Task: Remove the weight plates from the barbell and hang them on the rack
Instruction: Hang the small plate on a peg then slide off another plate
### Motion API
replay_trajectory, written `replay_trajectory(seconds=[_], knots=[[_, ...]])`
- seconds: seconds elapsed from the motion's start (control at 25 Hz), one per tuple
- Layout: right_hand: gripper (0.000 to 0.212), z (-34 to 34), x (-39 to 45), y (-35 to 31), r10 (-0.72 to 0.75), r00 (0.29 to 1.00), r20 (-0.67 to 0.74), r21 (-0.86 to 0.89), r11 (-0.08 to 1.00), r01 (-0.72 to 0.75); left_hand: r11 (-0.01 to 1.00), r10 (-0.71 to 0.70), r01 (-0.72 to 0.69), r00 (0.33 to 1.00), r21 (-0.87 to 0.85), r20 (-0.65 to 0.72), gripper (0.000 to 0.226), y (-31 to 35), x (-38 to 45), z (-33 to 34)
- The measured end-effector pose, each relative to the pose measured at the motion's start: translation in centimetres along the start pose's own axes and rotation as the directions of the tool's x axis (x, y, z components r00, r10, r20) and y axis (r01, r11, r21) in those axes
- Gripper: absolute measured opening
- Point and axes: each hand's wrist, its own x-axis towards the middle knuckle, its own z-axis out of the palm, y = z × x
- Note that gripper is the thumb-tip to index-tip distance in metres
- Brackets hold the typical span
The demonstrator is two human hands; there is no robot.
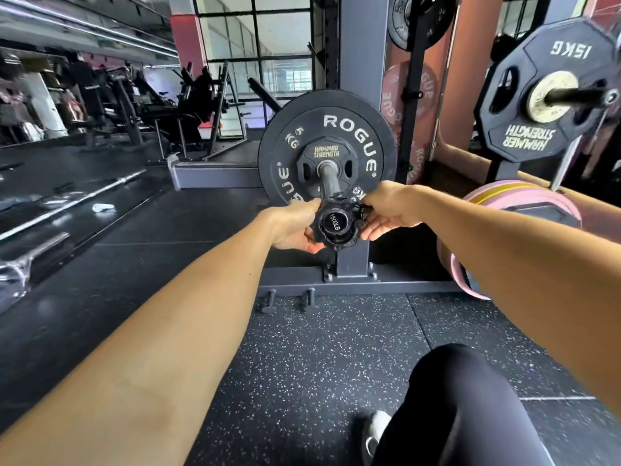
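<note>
At the near end of the barbell sleeve (327, 183), in the middle of the view, both hands close on a black clamp collar (337, 225). The left hand (292, 227) grips the collar's left side with its fingers curled round the rim, thumb on top. The right hand (389, 211) holds the right side, its fingertips pinching the collar's lever while the palm faces up. The sleeve's end cap, marked 1500LB, shows through the collar's ring.

Farther along the sleeve sit two weight plates, touching each other. The nearer is a small black Hammer Strength plate (327, 163). Behind it is a large black Rogue bumper plate (327, 149) marked 5 KG. Both stand upright, square on the sleeve.

Just behind the plates rises a grey rack upright (364, 62), bolted to a base on the speckled rubber floor (319, 348). At the far right a black 15KG Hammer Strength plate (537, 95) hangs on a storage peg of the rack. Below it, near the right forearm, pink and yellow bumper plates (524, 200) are stacked together. A bare barbell (74, 203) lies on the floor at far left. The person's knee in dark leggings (463, 405) fills the near right corner.
</note>
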Motion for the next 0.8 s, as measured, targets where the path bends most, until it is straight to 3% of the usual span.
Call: replay_trajectory(seconds=[0.16,0.36,0.6,0.8], knots=[[0.040,0.9,1.0,0.5,0.000,1.000,-0.026,0.022,1.000,0.001,0.999,0.030,-0.027,0.997,0.035,-0.075,0.026,-0.7,1.2,-0.1],[0.038,1.1,3.1,1.4,0.037,0.998,-0.059,0.068,0.997,-0.033,0.999,0.051,-0.048,0.982,0.019,-0.181,0.061,-1.1,3.9,0.3],[0.035,1.3,6.6,1.7,0.072,0.988,-0.135,0.147,0.988,-0.052,0.997,0.081,-0.074,0.962,0.037,-0.261,0.055,-1.3,8.2,-0.6],[0.032,0.8,11.2,1.6,0.124,0.970,-0.209,0.263,0.962,-0.067,0.996,0.089,-0.084,0.948,0.030,-0.306,0.027,-0.7,12.7,-1.9]])
